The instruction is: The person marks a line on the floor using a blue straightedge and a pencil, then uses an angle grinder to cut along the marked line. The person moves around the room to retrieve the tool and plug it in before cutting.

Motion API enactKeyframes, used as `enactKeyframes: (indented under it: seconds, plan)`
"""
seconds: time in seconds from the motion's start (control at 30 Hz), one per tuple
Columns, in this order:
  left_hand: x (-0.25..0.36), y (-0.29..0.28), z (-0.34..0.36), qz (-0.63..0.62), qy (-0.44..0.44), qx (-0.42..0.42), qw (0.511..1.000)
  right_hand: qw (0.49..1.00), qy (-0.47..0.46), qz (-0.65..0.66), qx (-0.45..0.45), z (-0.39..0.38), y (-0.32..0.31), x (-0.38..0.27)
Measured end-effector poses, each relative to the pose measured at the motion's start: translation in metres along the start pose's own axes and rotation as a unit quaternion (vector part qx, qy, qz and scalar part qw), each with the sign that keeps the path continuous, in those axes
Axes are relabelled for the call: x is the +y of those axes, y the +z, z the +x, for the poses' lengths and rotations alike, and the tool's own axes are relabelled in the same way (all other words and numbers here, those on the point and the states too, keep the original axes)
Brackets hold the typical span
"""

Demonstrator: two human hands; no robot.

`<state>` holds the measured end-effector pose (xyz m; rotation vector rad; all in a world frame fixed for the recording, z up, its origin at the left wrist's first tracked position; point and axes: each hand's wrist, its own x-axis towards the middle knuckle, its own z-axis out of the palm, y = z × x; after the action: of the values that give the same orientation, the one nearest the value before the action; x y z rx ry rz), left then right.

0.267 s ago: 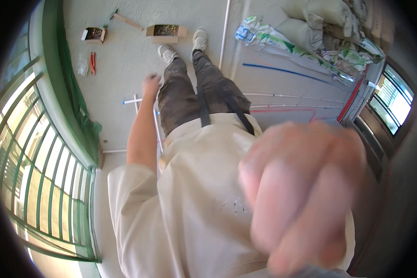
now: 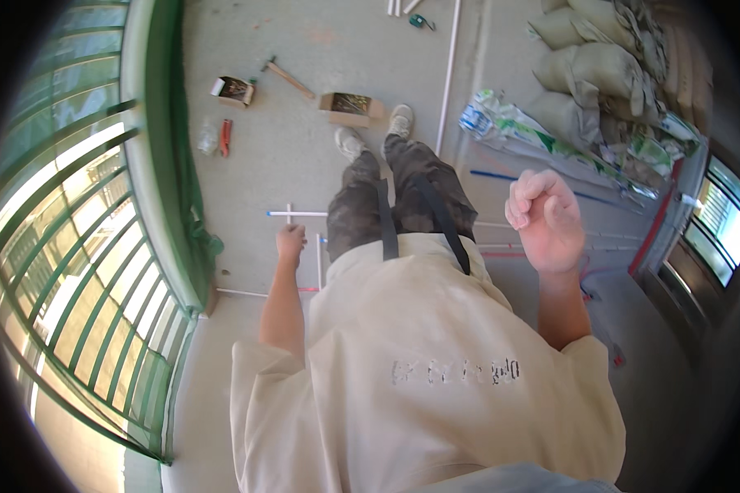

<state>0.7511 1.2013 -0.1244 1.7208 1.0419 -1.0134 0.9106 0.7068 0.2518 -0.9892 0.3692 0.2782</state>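
My left hand (image 2: 291, 240) hangs beside my left thigh with its fingers curled; whether they hold something small is hidden. Behind it on the floor lie crossed white pipes (image 2: 308, 214), one with a blue end. My right hand (image 2: 544, 220) is raised at my right, palm up, its fingers loosely bent and apart with nothing visible in them. Beyond my shoes lie an open cardboard box of small metal pieces (image 2: 349, 107), a smaller such box (image 2: 232, 90), a hammer (image 2: 292, 80), red-handled pliers (image 2: 225, 137) and a clear plastic bag (image 2: 207, 140).
Green railing (image 2: 74, 287) with netting runs along my left. Stacked sacks (image 2: 588, 74) and plastic wrappers (image 2: 518, 123) lie at the right front. A window (image 2: 715, 222) is at the far right. A long white pipe (image 2: 447, 78) and a small green tool (image 2: 419, 22) lie ahead on the floor.
My right hand has moved away from close in front of the camera, out to the right and down. My view has shifted, bringing more floor ahead into sight.
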Motion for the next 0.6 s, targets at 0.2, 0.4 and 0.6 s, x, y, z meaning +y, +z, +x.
enactKeyframes:
  seconds: [0.2, 0.4, 0.6]
  plan:
    - [0.013, -0.069, -0.044, -0.075, -0.034, 0.087, 0.993, 0.985, 0.107, 0.053, 0.122, 0.002, -0.049, 0.060]
    - [0.093, -0.062, -0.040, -0.071, 0.029, 0.068, 0.995, 0.978, 0.130, -0.010, 0.160, 0.028, -0.068, 0.079]
    - [0.186, -0.025, -0.040, -0.027, 0.101, 0.024, 0.994, 0.956, 0.128, -0.168, 0.203, 0.069, -0.107, 0.071]
